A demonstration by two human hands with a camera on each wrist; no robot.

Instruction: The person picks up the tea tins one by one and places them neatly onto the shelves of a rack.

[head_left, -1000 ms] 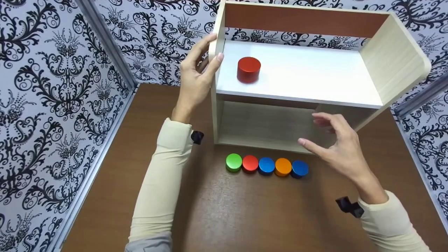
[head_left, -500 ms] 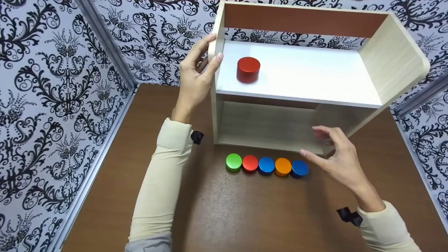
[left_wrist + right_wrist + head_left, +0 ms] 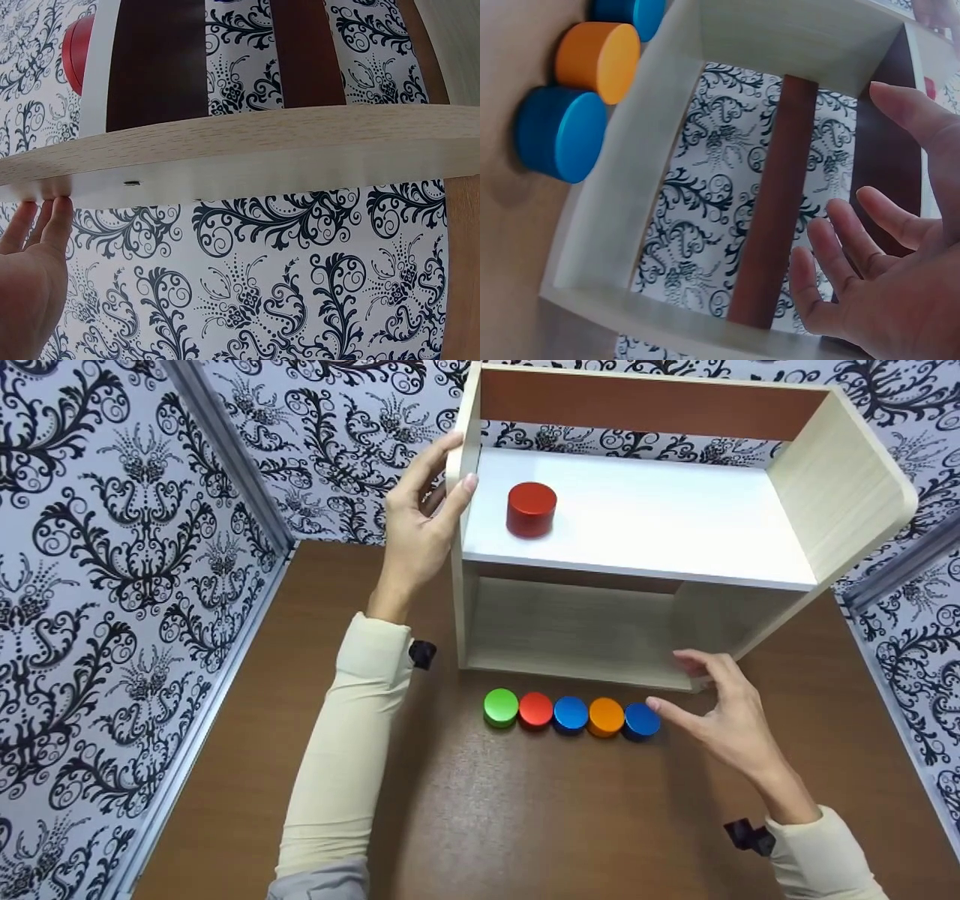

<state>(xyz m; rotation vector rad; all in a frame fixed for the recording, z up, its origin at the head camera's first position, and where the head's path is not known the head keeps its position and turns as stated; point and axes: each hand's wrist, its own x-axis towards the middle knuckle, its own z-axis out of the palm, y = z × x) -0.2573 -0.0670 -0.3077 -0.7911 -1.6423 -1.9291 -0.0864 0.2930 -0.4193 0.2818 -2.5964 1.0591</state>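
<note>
My left hand (image 3: 420,525) holds the left side panel of a small wooden shelf unit (image 3: 645,510), thumb at the front edge. In the left wrist view its fingertips (image 3: 58,206) touch the panel's outer face. My right hand (image 3: 724,720) holds nothing, thumb and fingers spread apart, its thumb tip right by the end blue cylinder (image 3: 642,722). That cylinder ends a row with an orange cylinder (image 3: 606,717), another blue cylinder (image 3: 571,715), a red cylinder (image 3: 535,711) and a green cylinder (image 3: 500,708). A larger red cylinder (image 3: 531,511) stands on the white upper shelf.
The brown table (image 3: 510,817) carries the shelf unit, with the row along its lower front edge. Patterned wall panels (image 3: 112,585) enclose the table at left, back and right. The unit's right side panel (image 3: 840,487) rises beyond my right hand.
My right hand has moved down from in front of the lower compartment toward the end blue cylinder. The left hand keeps its place on the panel; the unit has shifted very slightly.
</note>
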